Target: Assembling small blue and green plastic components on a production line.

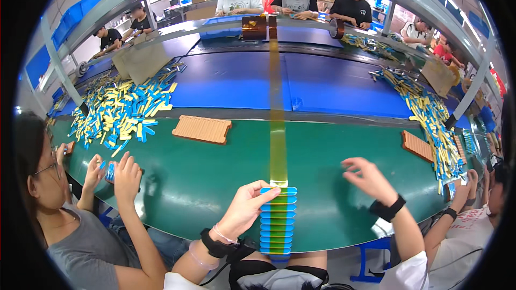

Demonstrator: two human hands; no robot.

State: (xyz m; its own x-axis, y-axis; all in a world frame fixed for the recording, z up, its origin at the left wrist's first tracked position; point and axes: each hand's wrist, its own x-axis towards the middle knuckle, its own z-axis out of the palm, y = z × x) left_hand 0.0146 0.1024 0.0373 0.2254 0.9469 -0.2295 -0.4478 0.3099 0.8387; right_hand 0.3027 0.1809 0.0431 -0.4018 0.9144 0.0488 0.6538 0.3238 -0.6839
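Observation:
My left hand (250, 204) pinches the top end of a row of blue round-ended strips (277, 223), its thumb lying over the uppermost ones. The strips lie side by side in a column, with amber see-through tape (277, 150) running down their middle. That tape stretches from a brown tape roll (255, 27) on the overhead rail down to the row. To the right, my right hand (368, 180) hovers over the green table with its fingers apart and nothing in them. The row's lower end is at the table's near edge, above my lap.
Loose blue and yellow strips are heaped at left (123, 107) and right (430, 129). A ridged orange-brown tray (202, 130) lies left of the tape, and another tray (417, 146) at right. Co-workers sit close on both sides, including a person in grey (80, 247) at left.

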